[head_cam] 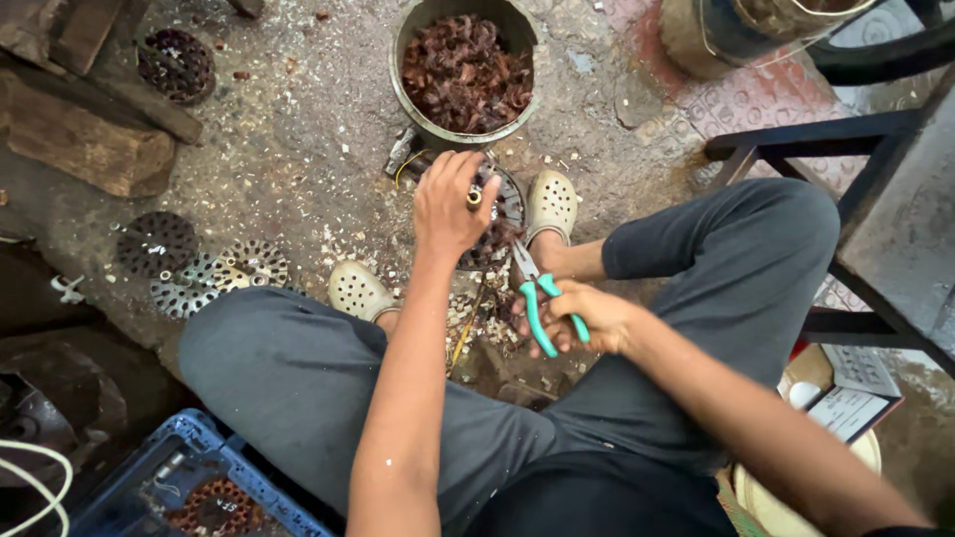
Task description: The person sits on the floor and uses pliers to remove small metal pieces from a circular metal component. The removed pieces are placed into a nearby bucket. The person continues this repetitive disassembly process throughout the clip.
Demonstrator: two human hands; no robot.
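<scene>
Seen from above, a seated person in dark grey trousers (pixel 298 378). The right hand (pixel 594 316) is closed around teal-handled metal pliers (pixel 538 294), jaws pointing forward. Just beyond, the left hand (pixel 450 204) pinches a small brass-coloured piece (pixel 475 198) over a round perforated metal disc (pixel 494 221) between two beige clogs (pixel 550 205). Farther off stands a metal bucket of rusty brown scrap (pixel 465 72).

a rough floor-level workshop for stripping scrap metal. gritty concrete floor (pixel 298 149) strewn with chips and cut bits. metal bucket (pixel 465 70) heaped with reddish copper windings. perforated metal discs (pixel 199 264) lying about, wood blocks (pixel 80 129) at one side, blue crate (pixel 189 482) holding another wound part. teal-handled cutters (pixel 542 298) in use over a dismantled motor part (pixel 494 224).
</scene>
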